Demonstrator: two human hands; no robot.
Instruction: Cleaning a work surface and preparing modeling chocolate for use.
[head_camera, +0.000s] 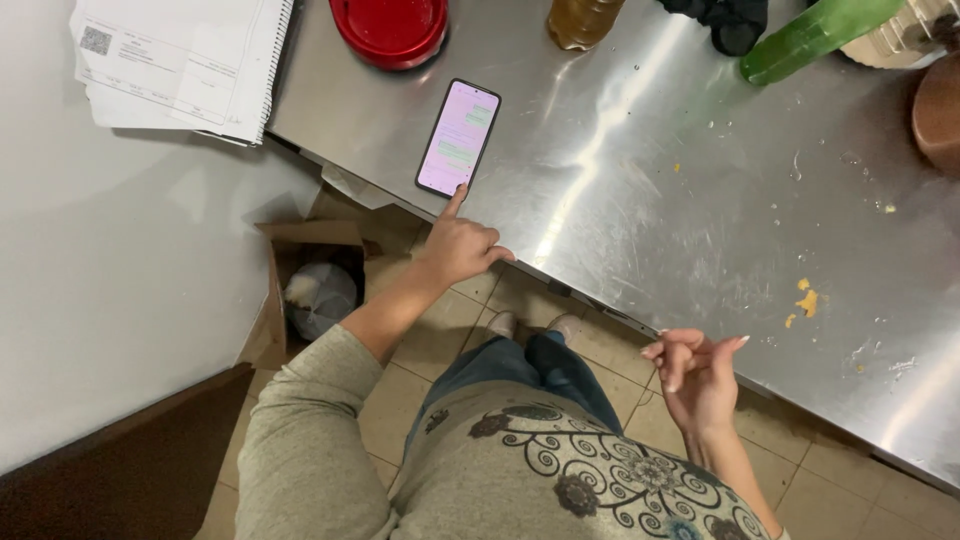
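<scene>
Left hand (462, 245) reaches up to the phone (458, 138), its forefinger stretched out and touching the phone's near bottom corner, the other fingers curled in and gripping nothing. Lying flat near the edge of the steel counter (680, 190), screen lit, the phone runs its long axis away from that hand, tilted slightly right. Right hand (697, 375) hangs loosely curled and empty below the counter's edge, well apart from the phone, so the left is much nearer.
</scene>
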